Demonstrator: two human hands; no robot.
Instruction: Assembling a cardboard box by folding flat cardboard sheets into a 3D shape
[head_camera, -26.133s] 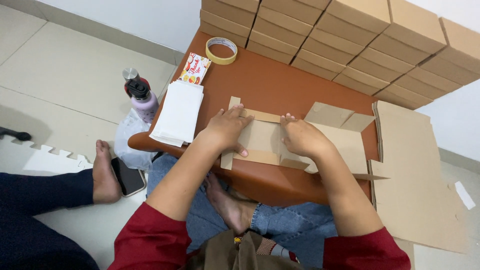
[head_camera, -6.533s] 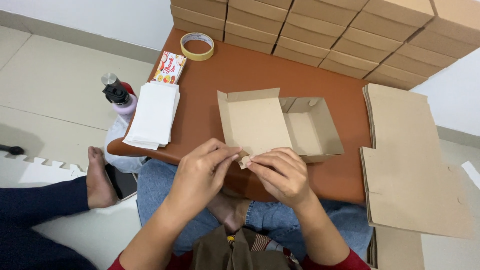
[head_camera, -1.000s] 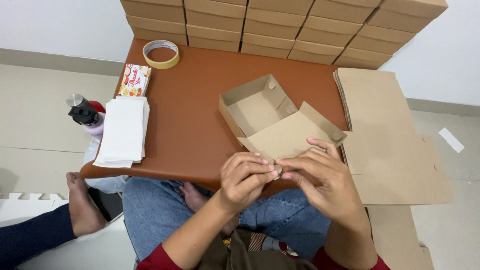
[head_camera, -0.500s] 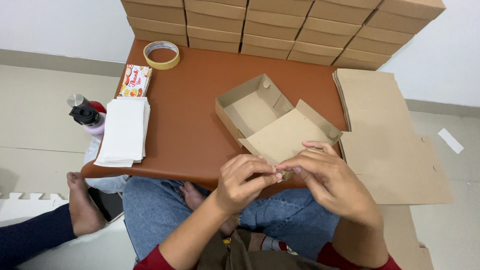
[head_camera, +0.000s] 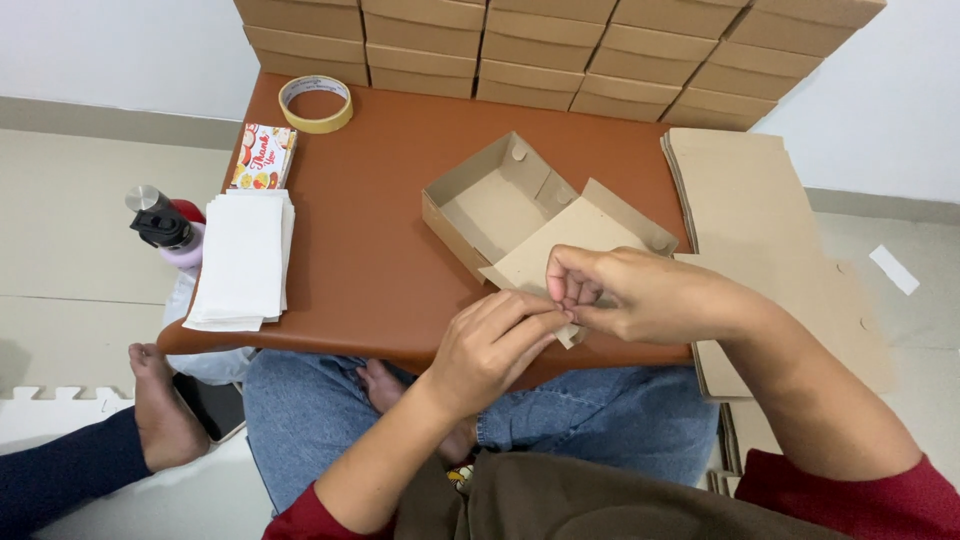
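Since half a second ago: cardboard box (head_camera: 500, 200) swung toward twelve o'clock on bench (head_camera: 370, 250); left hand (head_camera: 495, 345), right hand (head_camera: 625, 295) pinching lid flap (head_camera: 560, 250), folding ongoing.

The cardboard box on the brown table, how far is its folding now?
Done: the cardboard box has its tray walls standing upright. In hand: the left hand and right hand pinch the front edge of the open lid. Left: the lid is not closed. A stack of flat cardboard blanks lies unfolded beside it; finished boxes are stacked behind.
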